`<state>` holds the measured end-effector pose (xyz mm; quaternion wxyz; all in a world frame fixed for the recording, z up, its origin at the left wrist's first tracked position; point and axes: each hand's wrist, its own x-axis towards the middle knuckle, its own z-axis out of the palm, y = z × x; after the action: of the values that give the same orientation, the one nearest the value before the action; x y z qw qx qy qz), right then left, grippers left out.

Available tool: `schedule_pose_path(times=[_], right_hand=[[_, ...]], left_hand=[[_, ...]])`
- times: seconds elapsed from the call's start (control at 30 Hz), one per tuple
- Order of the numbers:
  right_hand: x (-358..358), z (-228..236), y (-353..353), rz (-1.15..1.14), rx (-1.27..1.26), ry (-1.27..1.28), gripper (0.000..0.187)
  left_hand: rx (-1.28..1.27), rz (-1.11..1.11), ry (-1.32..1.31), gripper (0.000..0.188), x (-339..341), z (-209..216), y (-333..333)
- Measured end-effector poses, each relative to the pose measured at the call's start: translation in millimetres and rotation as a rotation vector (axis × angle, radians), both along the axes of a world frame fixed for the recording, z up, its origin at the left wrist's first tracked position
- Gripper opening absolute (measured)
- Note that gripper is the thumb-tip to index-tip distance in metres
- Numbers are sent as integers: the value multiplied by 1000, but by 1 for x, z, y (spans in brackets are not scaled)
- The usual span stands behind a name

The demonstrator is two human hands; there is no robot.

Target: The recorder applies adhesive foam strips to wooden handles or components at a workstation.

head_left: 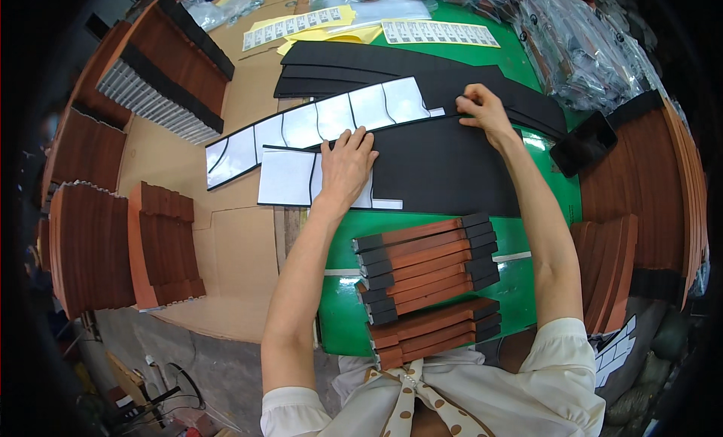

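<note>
My left hand (pixel 346 166) lies with fingers stretched out over the lower white-faced strip (pixel 286 177), which rests on a black sheet (pixel 440 169). Just above it, a longer white strip (pixel 301 123) with dark cross lines slants up to the right. My right hand (pixel 486 113) is curled into a pinch above the black sheet's upper edge; whatever sits between its fingertips is too small to make out. Farther back, more black sheets (pixel 361 59) lie stacked. Nearest my body are piles of brown wood-grain pieces (pixel 425 264) with black ends.
Brown panels stand in stacks on the left (pixel 169 75) and right (pixel 640 173). A black phone (pixel 584 145) lies by the right stack. Label sheets (pixel 440 33) and clear plastic bags (pixel 576 53) are at the back. Cardboard (pixel 233 241) covers the table's left side, beside a green surface (pixel 520 279).
</note>
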<state>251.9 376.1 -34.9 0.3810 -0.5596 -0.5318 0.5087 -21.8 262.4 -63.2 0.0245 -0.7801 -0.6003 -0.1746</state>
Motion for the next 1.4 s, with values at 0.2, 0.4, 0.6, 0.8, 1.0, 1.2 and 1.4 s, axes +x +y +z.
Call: schedule_pose_path(times=[0.2, 0.4, 0.6, 0.8, 1.0, 1.2, 1.4], right_hand=[[-12, 35, -53, 164, -128, 462, 24], [-53, 67, -134, 429, -156, 655, 20], [-69, 69, -159, 485, -271, 647, 18], [-71, 72, -158, 223, -59, 228, 21], [-51, 49, -110, 53, 407, -375, 28], [-37, 7, -24, 87, 727, -813, 20], [-55, -10, -2, 161, 747, -1120, 13]], left_hand=[[199, -32, -499, 31, -10, 42, -8], [224, -137, -354, 23, 24, 91, -60], [267, -136, -176, 24, 28, 84, -83], [208, -205, -210, 19, 36, 78, -85], [59, -198, -207, 27, 30, 69, -53], [-63, -225, -73, 41, 15, 33, 2], [-102, -234, 4, 48, 19, 18, 21]])
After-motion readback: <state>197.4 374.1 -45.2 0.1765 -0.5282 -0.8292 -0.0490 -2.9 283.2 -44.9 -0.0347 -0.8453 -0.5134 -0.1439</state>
